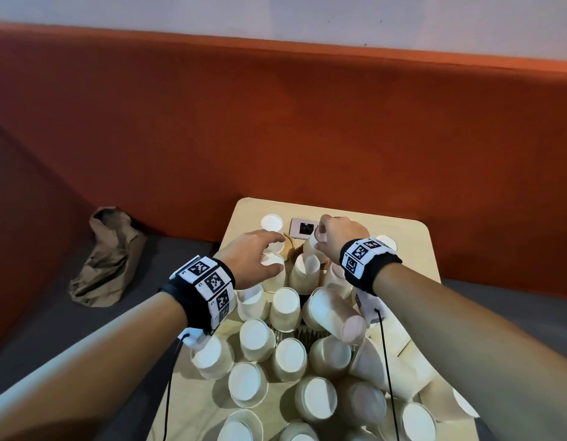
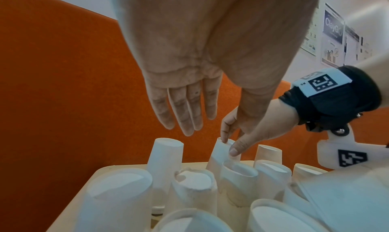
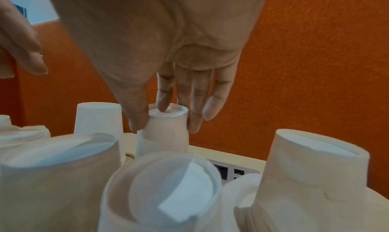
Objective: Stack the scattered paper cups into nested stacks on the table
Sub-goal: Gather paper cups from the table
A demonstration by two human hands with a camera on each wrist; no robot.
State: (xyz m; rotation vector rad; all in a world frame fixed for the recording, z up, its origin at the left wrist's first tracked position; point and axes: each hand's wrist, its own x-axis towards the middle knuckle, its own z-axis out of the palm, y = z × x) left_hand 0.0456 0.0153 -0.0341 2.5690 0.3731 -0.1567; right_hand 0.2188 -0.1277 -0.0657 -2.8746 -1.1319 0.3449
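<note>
- Hands both out over the far half of the table (image 1: 415, 246), which is packed with upside-down paper cups (image 1: 256, 338).
- My right hand (image 1: 339, 238) pinches the top cup (image 3: 168, 124) of a short stack near the far edge: thumb on one side, index tip on its upturned base, other fingers (image 3: 195, 119) down the far side.
- That top cup sits nested over another cup; the wall socket plate (image 1: 303, 228) set in the table lies just beside the stack.
- My left hand (image 1: 253, 253) holds nothing, fingers straight and relaxed, hovering over the cups near the far-left corner; can't tell if the fingertips touch one.
- A few cups near the table's middle lie tipped on their sides (image 1: 333, 313).
- Crumpled brown paper bag (image 1: 107, 259) lies on the grey seat off the table's left edge.
</note>
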